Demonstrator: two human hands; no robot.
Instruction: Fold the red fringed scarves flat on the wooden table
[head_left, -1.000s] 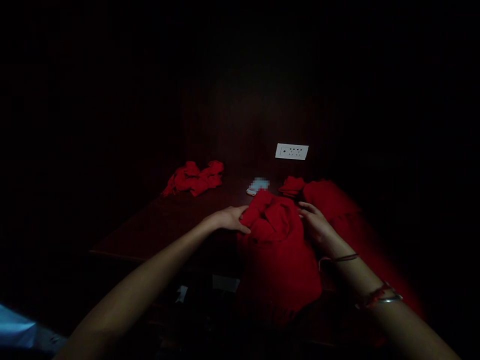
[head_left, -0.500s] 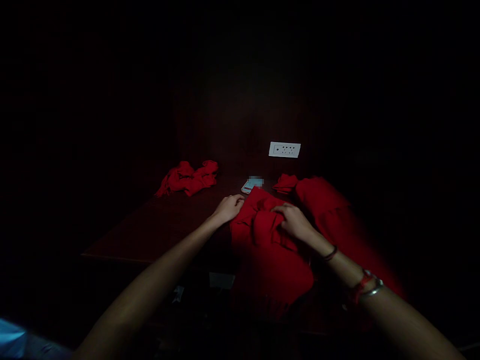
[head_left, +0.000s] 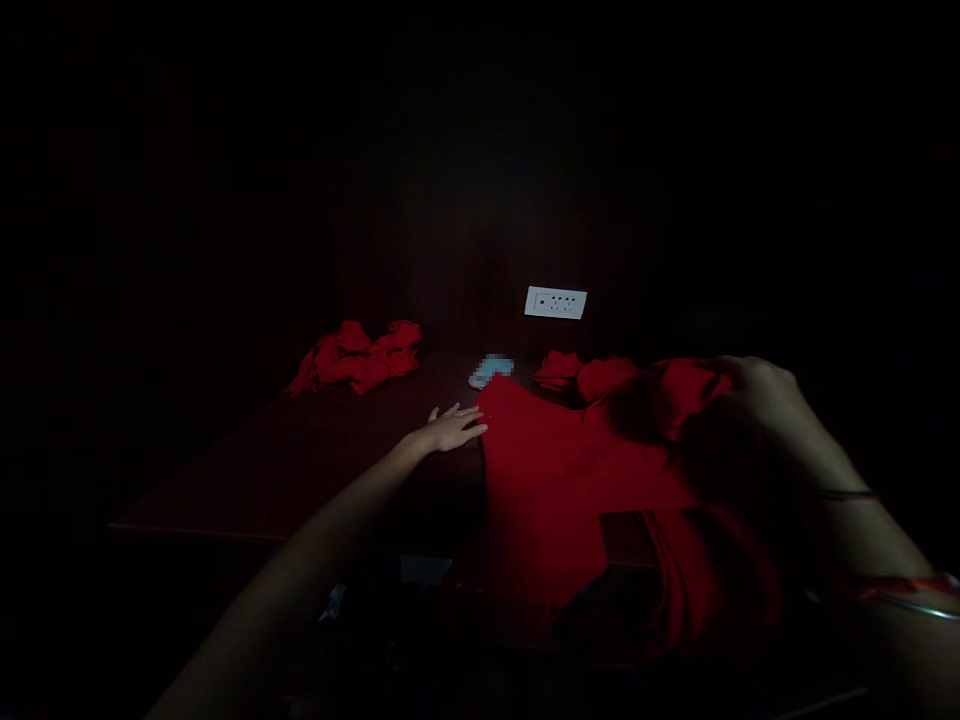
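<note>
The scene is very dark. A large red cloth (head_left: 555,470) lies spread over the near part of a dark wooden table (head_left: 315,460) and hangs over its front edge. My left hand (head_left: 450,430) rests flat at the cloth's left corner, fingers stretched out. My right hand (head_left: 750,390) is raised at the right, closed on a bunched fold of the same red cloth and lifting it off the table.
A crumpled red cloth pile (head_left: 356,355) sits at the table's far left. A smaller folded red piece (head_left: 559,368) lies at the back, next to a small pale blurred object (head_left: 491,370). A white socket plate (head_left: 555,302) is on the dark wall behind.
The bunched cloth has been spread out flat. My right hand moved right and up, pulling a fold of cloth with it. My left hand opened flat at the cloth's left corner.
</note>
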